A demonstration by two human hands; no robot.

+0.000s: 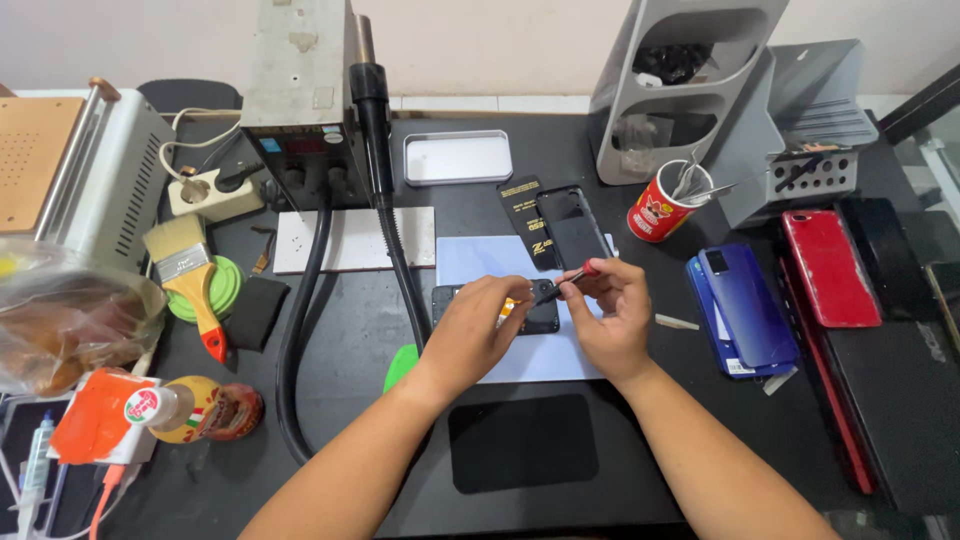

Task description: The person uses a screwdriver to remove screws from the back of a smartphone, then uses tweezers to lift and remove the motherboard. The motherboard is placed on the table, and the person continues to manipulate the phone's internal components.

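Black phone [540, 318] lies flat on pale blue mat [520, 300], mid-table. Left hand [478, 325] rests on it, fingers curled, pressing it down. Right hand [610, 310] pinches a red-handled screwdriver [568, 280] between thumb and fingertips, tip angled down at the phone. Blue phone [745, 305] and red phone [828, 265] lie to the right, well apart.

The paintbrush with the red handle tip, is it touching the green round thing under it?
Touching. The head view shows the paintbrush lying straight across the green round lid, its yellow handle resting on the lid's top with no gap visible between them.
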